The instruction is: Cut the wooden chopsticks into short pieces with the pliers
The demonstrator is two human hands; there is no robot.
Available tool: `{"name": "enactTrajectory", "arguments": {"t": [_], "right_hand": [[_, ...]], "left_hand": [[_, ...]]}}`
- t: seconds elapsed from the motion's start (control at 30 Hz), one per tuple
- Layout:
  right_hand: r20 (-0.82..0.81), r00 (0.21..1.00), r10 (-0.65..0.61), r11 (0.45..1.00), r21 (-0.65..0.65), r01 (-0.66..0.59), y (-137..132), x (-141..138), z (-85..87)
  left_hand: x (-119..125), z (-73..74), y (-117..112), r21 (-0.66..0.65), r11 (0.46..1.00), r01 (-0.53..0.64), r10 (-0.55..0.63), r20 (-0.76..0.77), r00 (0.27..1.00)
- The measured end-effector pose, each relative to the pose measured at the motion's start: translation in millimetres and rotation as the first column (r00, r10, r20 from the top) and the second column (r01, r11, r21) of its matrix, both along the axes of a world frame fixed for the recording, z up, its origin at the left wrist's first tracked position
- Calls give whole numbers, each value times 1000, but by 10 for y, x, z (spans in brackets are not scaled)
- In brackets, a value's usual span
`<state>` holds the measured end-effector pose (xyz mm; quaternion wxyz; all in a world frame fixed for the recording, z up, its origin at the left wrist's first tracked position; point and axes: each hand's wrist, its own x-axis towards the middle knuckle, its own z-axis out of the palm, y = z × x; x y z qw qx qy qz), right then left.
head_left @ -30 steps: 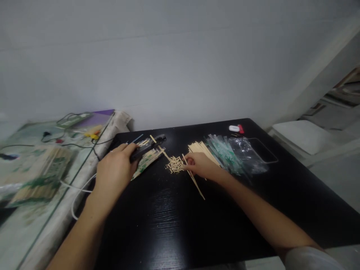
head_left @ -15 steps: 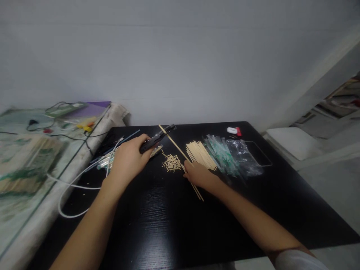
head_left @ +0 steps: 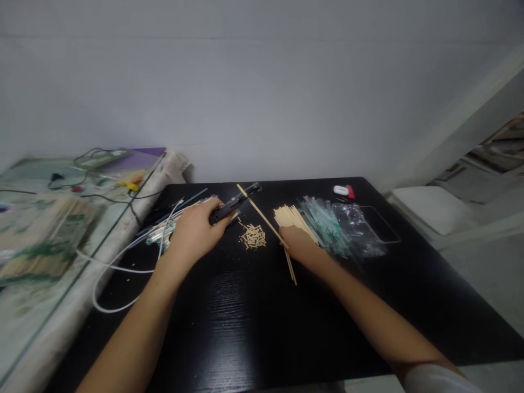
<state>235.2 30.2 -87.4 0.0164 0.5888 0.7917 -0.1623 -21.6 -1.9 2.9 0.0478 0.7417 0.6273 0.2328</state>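
Note:
My left hand (head_left: 198,224) is closed around a long black hand tool (head_left: 235,204) with a metallic far end; its exact kind is unclear. A thin wooden stick (head_left: 262,214) slants past the tool's tip down to my right hand (head_left: 298,241). That hand is closed, its fingers mostly hidden, at the near end of a bundle of pale wooden sticks (head_left: 292,214). Below its fingers, stick ends (head_left: 291,268) poke out toward me. Between my hands lies a small heap of short stick pieces (head_left: 254,237) on the black table (head_left: 262,316).
Clear wrappers with green print (head_left: 325,225) and a transparent plastic bag (head_left: 366,234) lie right of the bundle. A white case (head_left: 341,190) sits farther back. On the left are a white cable (head_left: 96,292) and a glass-topped surface holding packed sticks (head_left: 49,240).
My right hand has shifted right, up against the near end of the bundle, with the stick ends turned more upright. My left hand still grips the black tool. The view has moved slightly.

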Motion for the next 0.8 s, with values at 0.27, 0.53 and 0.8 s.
{"name": "enactTrajectory", "arguments": {"t": [0.27,0.53,0.8], "right_hand": [[-745,667,-28,1000,-22,18,-28,-32,423],[-946,322,-30,999,-40,-24,-304,-191,541],[-917,392,69,992,104,69,-316,-217,489]], "left_hand": [[87,-82,10,-28,997,75,-75,-31,997],[257,-186,-36,-107,988,114,-108,61,992],[296,-261,-40,-116,982,149,-137,106,985]]}}
